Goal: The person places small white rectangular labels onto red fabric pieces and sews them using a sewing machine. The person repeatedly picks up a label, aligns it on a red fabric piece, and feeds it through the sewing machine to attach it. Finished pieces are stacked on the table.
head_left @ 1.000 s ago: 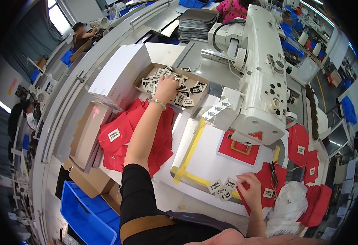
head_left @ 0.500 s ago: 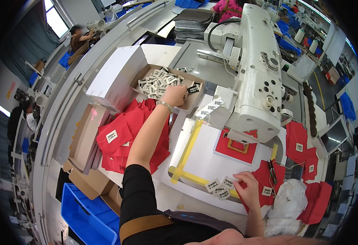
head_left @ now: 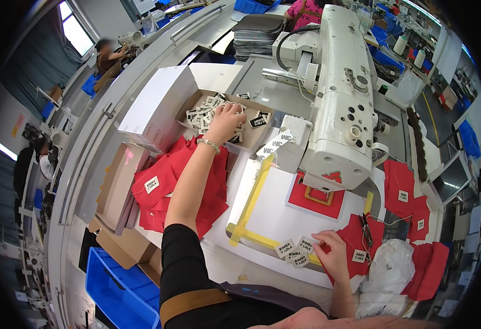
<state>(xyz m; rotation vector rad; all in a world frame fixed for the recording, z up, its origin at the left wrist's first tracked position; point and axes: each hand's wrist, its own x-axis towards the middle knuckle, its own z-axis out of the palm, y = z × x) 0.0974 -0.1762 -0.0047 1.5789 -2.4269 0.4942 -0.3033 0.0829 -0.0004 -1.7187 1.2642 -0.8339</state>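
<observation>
My left hand, wearing a bead bracelet, is inside a shallow cardboard box of small printed square labels. Its fingers curl into the pile, hiding what they may grip. My right hand has loosely bent fingers apart at the edge of several white square labels on the white board. Red fabric pieces, one with a label on it, lie heaped under my left forearm. Further red pieces lie beside my right hand, with dark-handled scissors on them.
A white industrial sewing machine stands over a red framed piece. A white carton, an empty tray, a blue bin and a plastic bag surround the work area. Co-workers sit at other stations.
My left hand shifted down and right within the label box, then slightly back up and left, its fingers still among the labels. My right hand stays by the loose labels.
</observation>
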